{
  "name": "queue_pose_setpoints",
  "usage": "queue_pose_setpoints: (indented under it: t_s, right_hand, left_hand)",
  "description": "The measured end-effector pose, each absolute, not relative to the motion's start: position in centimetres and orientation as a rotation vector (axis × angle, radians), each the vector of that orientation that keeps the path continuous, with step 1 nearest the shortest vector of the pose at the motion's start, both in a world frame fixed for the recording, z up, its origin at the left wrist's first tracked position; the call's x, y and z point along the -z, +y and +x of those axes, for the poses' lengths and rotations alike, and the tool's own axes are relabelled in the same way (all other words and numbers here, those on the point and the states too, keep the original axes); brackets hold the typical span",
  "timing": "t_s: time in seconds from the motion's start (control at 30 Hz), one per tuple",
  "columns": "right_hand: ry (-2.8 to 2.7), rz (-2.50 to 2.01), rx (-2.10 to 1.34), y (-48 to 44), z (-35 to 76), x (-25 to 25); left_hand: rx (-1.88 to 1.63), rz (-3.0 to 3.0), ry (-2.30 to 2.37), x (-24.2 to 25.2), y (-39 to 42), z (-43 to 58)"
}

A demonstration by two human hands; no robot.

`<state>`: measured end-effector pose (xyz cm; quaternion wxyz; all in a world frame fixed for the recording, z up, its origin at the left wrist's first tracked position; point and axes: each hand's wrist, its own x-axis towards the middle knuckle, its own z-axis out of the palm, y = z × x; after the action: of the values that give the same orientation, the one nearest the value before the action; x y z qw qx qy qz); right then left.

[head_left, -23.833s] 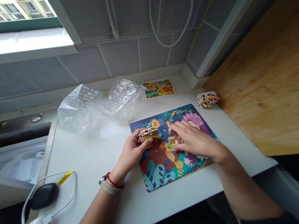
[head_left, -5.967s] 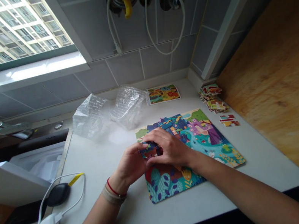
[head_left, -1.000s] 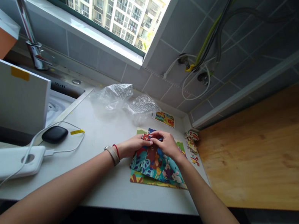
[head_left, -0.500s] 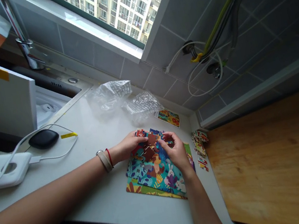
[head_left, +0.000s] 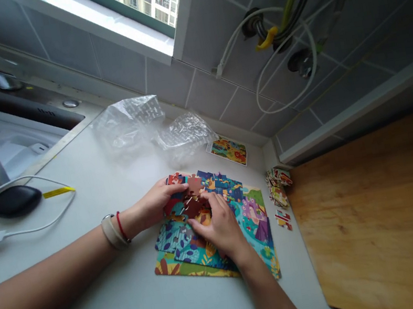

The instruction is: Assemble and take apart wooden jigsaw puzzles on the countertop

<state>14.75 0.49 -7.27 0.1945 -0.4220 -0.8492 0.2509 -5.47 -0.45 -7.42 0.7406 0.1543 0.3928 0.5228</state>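
Observation:
A partly joined jigsaw puzzle [head_left: 255, 226], with blue, teal and brown parts, lies on a green-edged board [head_left: 199, 270]. My left hand [head_left: 154, 202] grips its upper left edge, thumb on top of a red and brown section. My right hand [head_left: 220, 222] curls over the middle, with thumb and fingertips on the brown pieces [head_left: 195, 207]. Pale slits show between these pieces, which sit slightly uneven. My right hand covers part of the picture, and the undersides of the pieces are hidden.
Loose puzzle pieces [head_left: 279, 189] are heaped at the counter's right side. A small picture card [head_left: 227, 150] and crumpled clear plastic [head_left: 186, 131] lie behind the puzzle. At left are a black oval object [head_left: 14, 201], a white cable and a sink. A wooden board [head_left: 386, 219] is at right.
My right hand has moved left and down from the upper right onto the puzzle's middle, uncovering the right part. The whole view has shifted, bringing the puzzle closer.

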Motion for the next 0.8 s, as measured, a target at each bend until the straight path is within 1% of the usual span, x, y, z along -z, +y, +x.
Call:
queue_pose_setpoints:
  t_s: [0.3, 0.53, 0.8]
  right_hand:
    - [-2.359, -0.957, -0.755, 1.9, 17.0, 6.8]
    - [-2.306, -0.930, -0.555, 2.2, 16.8, 7.2]
    - [-2.335, -0.851, -0.495, 2.3, 16.6, 7.5]
  left_hand:
    - [-1.237, 0.297, 0.882, 7.7, -0.5, -5.1]
    - [-1.055, 0.399, 0.771, 7.3, -1.2, -4.8]
    - [-0.953, 0.440, 0.742, 6.7, -1.4, -5.2]
